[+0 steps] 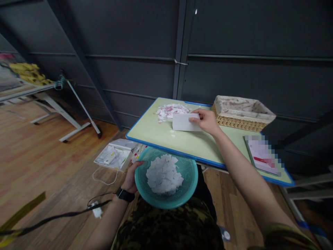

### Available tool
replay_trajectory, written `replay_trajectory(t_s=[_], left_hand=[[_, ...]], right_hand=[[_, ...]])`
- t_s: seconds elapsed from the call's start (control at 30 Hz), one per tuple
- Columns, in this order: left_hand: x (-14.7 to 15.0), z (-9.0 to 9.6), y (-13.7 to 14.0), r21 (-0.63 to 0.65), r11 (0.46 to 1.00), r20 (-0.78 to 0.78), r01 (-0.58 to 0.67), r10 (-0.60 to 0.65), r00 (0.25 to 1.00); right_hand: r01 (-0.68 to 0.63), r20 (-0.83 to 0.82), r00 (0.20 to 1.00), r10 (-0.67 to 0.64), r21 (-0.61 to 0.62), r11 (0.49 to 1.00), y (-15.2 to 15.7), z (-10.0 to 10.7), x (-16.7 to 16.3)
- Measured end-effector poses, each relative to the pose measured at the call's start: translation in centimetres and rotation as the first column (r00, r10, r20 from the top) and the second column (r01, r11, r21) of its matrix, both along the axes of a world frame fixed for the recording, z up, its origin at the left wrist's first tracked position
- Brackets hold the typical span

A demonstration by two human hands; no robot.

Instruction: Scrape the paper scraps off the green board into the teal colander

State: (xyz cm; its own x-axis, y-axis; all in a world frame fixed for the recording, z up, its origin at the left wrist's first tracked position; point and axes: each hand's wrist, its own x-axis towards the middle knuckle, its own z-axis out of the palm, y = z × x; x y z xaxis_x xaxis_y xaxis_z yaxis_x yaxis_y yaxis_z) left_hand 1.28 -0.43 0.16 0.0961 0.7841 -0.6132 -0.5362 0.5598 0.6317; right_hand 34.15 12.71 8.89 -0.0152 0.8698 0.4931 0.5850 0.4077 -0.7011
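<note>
My left hand (132, 176) grips the rim of a teal plastic colander (191, 175) at its left side, below the table's front edge. Torn white paper pieces (164, 175) are heaped inside it. Over the tabletop, my right hand (205, 121) pinches a flat white card (184, 122) by its right end, thumb on the near face. Just behind the card lies a loose pile of paper scraps (171, 109), some with pink on them. The card hides part of that pile.
A wicker basket with a cloth lining (240, 119) stands at the back right of the pale-green, blue-edged table (148, 126). A booklet (260, 154) lies at the right end. An open white box (114, 156) and cables are on the left floor; dark panels (135, 31) rise behind.
</note>
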Motion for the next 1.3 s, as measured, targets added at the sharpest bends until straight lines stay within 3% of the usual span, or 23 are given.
replay_trajectory(t_s=[0.4, 0.7, 0.93, 1.23, 1.3], left_hand=[[0.3, 0.6, -0.1, -0.022, 1.0, -0.008, -0.005, 0.004, 1.0], [0.4, 0.6, -0.1, -0.015, 1.0, 0.01, -0.003, 0.003, 1.0], [0.4, 0.7, -0.1, -0.013, 1.0, 0.011, -0.014, 0.014, 1.0], [0.2, 0.7, -0.1, -0.005, 1.0, 0.003, -0.002, 0.002, 1.0], [0.2, 0.6, -0.1, -0.014, 1.0, 0.01, 0.0, 0.0, 1.0]], right_hand=[[-0.104, -0.157, 0.984, 0.087, -0.104, 0.989, -0.1, 0.3, -0.5], [-0.2, -0.126, 0.977, 0.172, -0.26, 0.945, -0.1, 0.1, -0.2], [-0.371, -0.197, 0.929, 0.315, -0.451, 0.812, -1.0, 0.7, -0.6], [-0.541, -0.333, 0.841, 0.427, -0.537, 0.647, -1.7, 0.0, -2.3], [-0.545, -0.367, 0.838, 0.404, -0.538, 0.643, -1.7, 0.0, -2.5]])
